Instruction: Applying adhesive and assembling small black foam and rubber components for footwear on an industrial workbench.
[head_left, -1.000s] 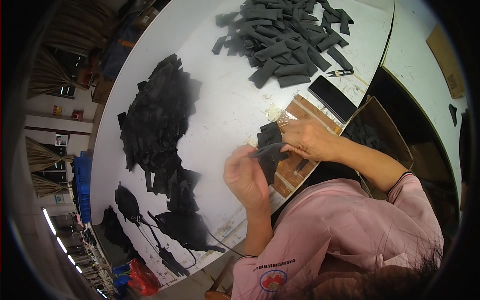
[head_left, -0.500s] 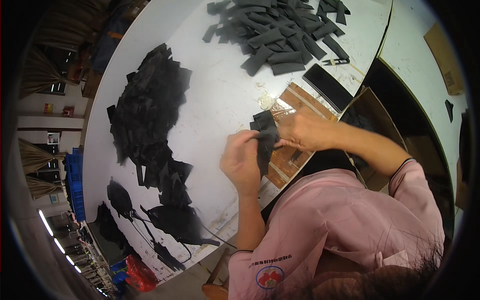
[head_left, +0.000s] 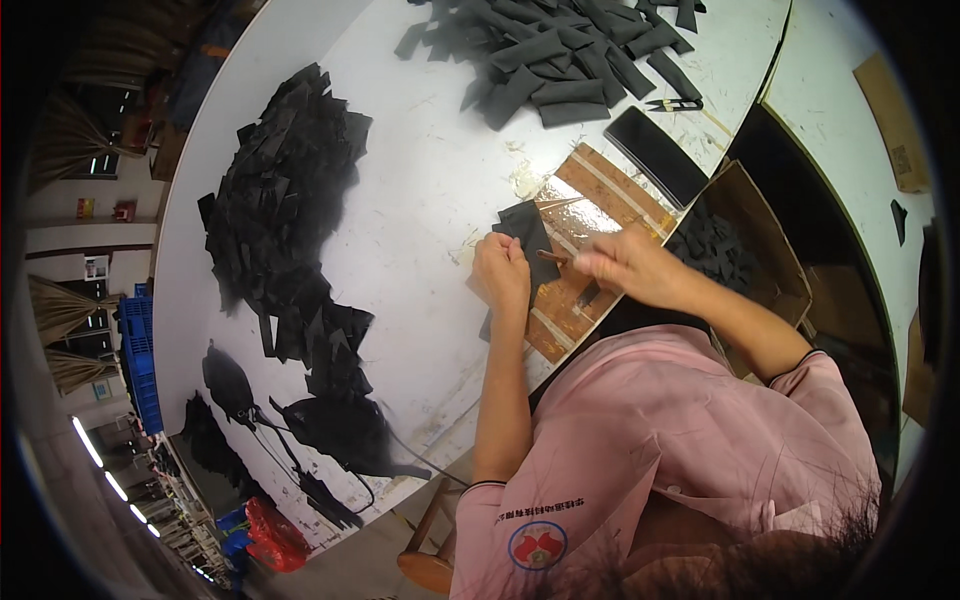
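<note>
A black fabric piece (head_left: 528,222) lies over the left part of a brown wooden board (head_left: 578,188), which has pale strips across it and a glossy patch. My left hand (head_left: 503,270) is closed on the near left edge of that fabric. Just to its right, my right hand (head_left: 632,266) is closed round a small brown stick-like tool (head_left: 552,257); the tool's tip is over or against the fabric, I cannot tell which. More black fabric shows partly from under my left hand.
Flat black fabric pieces (head_left: 285,190) are heaped on the white table (head_left: 420,150) at left, with folded dark strips (head_left: 560,60) at the far side. Near the board lie a black phone (head_left: 655,155) and thread snips (head_left: 675,105). A cardboard box (head_left: 780,240) holding dark pieces stands at right.
My left hand has moved from lifting and bending the fabric to holding it flat on the board. My right hand has drawn back from it, and the brown tool now shows.
</note>
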